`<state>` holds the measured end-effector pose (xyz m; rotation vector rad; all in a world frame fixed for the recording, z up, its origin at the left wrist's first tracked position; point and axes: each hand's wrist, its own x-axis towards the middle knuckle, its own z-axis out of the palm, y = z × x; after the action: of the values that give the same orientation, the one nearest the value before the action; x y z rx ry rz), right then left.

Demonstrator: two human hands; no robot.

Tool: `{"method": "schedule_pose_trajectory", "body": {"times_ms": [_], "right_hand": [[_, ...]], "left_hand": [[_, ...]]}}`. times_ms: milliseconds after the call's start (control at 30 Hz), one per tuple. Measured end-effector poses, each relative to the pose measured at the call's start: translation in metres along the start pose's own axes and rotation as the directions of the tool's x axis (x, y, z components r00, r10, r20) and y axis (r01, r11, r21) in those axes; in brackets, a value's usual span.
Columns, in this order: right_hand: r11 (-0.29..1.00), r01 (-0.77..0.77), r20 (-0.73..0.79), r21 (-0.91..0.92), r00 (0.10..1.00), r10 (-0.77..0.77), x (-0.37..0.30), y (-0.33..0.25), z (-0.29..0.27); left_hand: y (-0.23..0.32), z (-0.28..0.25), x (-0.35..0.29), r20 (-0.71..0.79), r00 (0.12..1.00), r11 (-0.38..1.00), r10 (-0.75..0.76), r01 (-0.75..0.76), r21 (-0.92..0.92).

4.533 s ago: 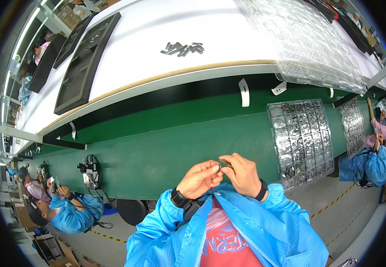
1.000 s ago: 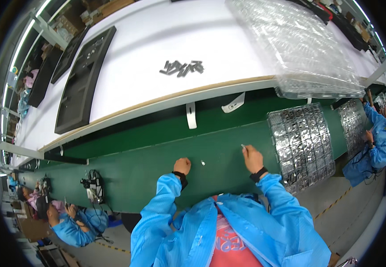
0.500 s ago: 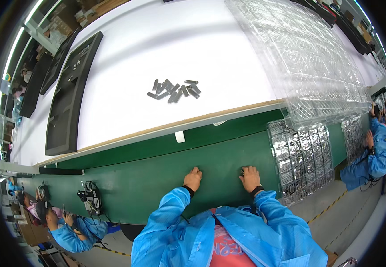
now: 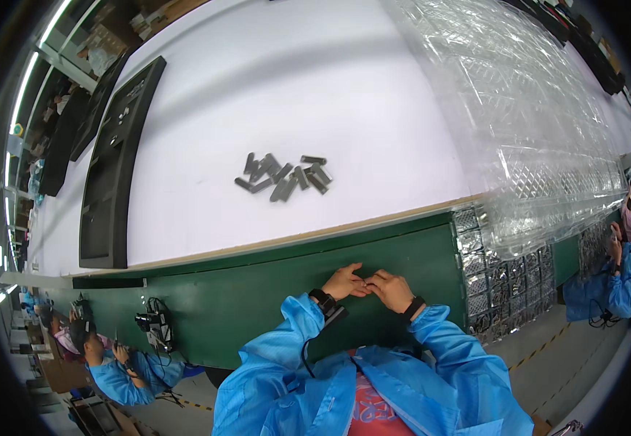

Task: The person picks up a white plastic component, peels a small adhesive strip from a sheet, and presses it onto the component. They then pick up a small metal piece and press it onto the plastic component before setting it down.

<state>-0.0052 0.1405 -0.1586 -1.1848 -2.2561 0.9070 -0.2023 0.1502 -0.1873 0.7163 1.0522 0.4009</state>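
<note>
My left hand (image 4: 344, 282) and my right hand (image 4: 393, 290) meet over the green work surface (image 4: 217, 312), fingertips together. The fingers of both are bent and pinched; whatever small thing lies between them, if anything, is too small to make out. Black bands circle both wrists, and a small dark device hangs at the left one. Beyond my hands, on the white tabletop (image 4: 206, 189), lies a loose pile of short black rounded bars (image 4: 284, 173), touched by neither hand.
To the left stands a long black compartment tray (image 4: 104, 218). Clear plastic trays (image 4: 548, 145) are stacked at the right; below them lies a tray of silvery packets (image 4: 508, 291). A black cabled device (image 4: 157, 323) sits on the green surface. Co-workers in blue (image 4: 130, 378) sit at both sides.
My hands were apart over the green surface; now they have come together at the fingertips. The view has shifted, so the table and pile appear lower.
</note>
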Motion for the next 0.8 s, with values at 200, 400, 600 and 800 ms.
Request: {"method": "schedule_pose_trajectory", "body": {"times_ms": [200, 400, 600, 800], "right_hand": [[0.971, -0.219, -0.202, 0.097, 0.951, 0.234, 0.003, 0.029, -0.021], [0.892, -0.360, -0.226, 0.274, 0.877, 0.424, -0.020, 0.054, -0.029], [0.468, -0.300, -0.035, 0.831, 0.812, 0.582, -0.010, 0.052, -0.031], [0.778, -0.119, -0.221, 0.617, 0.922, 0.317, 0.000, 0.001, -0.068]], "left_hand": [[0.014, -0.014, 0.058, -0.193, 0.698, 0.193, 0.690, 0.081, 0.978], [0.000, -0.066, 0.106, -0.127, 0.806, 0.561, 0.579, -0.280, 0.779], [-0.002, -0.116, 0.114, 0.009, 0.898, 0.869, 0.440, -0.429, 0.246], [0.072, -0.013, -0.032, 0.160, 0.954, 0.959, 0.254, -0.270, 0.084]]}}
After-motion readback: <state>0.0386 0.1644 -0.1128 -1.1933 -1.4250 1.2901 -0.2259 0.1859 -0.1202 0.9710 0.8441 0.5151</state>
